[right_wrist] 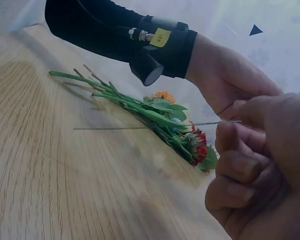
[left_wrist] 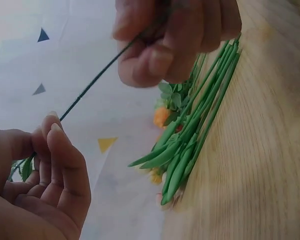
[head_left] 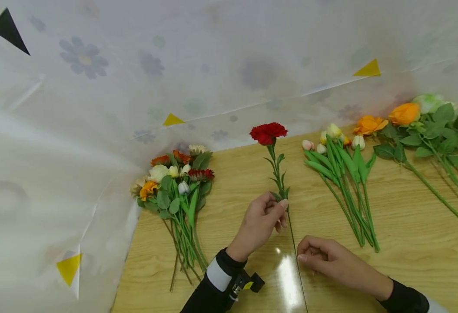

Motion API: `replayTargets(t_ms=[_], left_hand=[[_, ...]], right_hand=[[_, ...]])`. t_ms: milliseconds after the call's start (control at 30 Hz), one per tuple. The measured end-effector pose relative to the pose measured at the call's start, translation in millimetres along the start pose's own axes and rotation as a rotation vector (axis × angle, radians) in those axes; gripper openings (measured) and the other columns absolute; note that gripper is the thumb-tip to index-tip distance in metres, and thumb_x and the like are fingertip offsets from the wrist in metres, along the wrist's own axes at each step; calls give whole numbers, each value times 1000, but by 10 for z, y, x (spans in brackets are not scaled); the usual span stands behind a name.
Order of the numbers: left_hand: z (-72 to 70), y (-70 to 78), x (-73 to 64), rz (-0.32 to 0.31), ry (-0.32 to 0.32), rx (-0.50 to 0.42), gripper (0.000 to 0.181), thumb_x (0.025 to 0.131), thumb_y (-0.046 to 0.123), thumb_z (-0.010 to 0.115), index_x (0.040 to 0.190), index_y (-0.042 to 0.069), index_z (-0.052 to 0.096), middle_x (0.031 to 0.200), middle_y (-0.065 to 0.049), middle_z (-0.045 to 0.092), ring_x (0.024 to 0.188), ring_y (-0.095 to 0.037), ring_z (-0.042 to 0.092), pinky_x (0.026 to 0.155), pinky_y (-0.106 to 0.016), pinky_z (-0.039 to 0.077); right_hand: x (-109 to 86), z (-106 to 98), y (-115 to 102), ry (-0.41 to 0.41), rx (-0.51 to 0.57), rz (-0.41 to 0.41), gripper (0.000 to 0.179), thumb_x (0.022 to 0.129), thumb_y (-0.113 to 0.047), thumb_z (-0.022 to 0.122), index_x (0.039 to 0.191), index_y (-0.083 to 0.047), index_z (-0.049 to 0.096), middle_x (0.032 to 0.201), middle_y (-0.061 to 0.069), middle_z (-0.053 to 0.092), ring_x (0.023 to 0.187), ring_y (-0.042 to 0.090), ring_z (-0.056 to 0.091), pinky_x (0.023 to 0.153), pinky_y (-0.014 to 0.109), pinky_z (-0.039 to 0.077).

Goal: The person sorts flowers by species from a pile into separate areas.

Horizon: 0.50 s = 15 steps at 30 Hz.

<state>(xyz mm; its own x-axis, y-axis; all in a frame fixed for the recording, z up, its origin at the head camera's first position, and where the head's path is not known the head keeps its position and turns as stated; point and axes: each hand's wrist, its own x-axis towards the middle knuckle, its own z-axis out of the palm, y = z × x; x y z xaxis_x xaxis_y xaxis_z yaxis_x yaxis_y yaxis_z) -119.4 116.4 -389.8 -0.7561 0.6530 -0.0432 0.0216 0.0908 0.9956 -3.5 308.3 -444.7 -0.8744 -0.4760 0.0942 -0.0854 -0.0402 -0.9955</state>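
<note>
Head view: tulips [head_left: 350,167] right of red carnation [head_left: 269,133], mixed bunch [head_left: 174,198] left.

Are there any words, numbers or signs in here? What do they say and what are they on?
Nothing I can read for sure.
Yellow tag on the black wristband: small dark marks, too blurred to read.
Wall sheet: printed shapes, no letters or numbers visible.

Yellow label [right_wrist: 160,38] on black wristband [right_wrist: 183,50], lettering unreadable
</note>
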Motion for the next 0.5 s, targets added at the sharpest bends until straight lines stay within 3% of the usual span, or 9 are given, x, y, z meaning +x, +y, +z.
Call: replayTargets(t_ms=[133, 267, 400, 500], left_hand=[[16, 2, 18, -14, 24, -45, 25, 108, 27, 55, 101, 3, 58, 83, -16, 65, 68, -13, 64, 61, -21, 54], [-29, -14, 3, -37, 5, -70, 27, 108, 30, 56, 117, 5, 61, 97, -18, 68, 72, -11, 65, 64, -23, 55], [-205, -91, -86, -71, -27, -58, 34, 108, 32, 55, 137, 13, 58, 117, -22, 67, 78, -12, 65, 67, -25, 55], [-411, -177, -193, -104, 13, 4, 36, 108, 32, 55, 140, 14, 57, 123, -25, 65, 81, -14, 65, 67, -27, 56]], right_hand=[[10, 10, 22, 43, -116, -9, 11, 108, -4, 49, 105, 1, 59, 74, 21, 56, 61, 27, 55, 55, 27, 48], [-39, -73, 27, 130, -292, -70, 14, 106, -1, 51, 98, -9, 60, 70, 8, 57, 57, 16, 52, 53, 22, 44], [-191, -356, -56, 288, -499, -76, 20, 103, 2, 55, 96, -15, 61, 69, -5, 53, 54, 5, 45, 49, 22, 38], [-371, -658, -182, 444, -671, 1, 17, 105, -1, 55, 96, -14, 62, 68, -6, 50, 52, 6, 40, 47, 24, 33]])
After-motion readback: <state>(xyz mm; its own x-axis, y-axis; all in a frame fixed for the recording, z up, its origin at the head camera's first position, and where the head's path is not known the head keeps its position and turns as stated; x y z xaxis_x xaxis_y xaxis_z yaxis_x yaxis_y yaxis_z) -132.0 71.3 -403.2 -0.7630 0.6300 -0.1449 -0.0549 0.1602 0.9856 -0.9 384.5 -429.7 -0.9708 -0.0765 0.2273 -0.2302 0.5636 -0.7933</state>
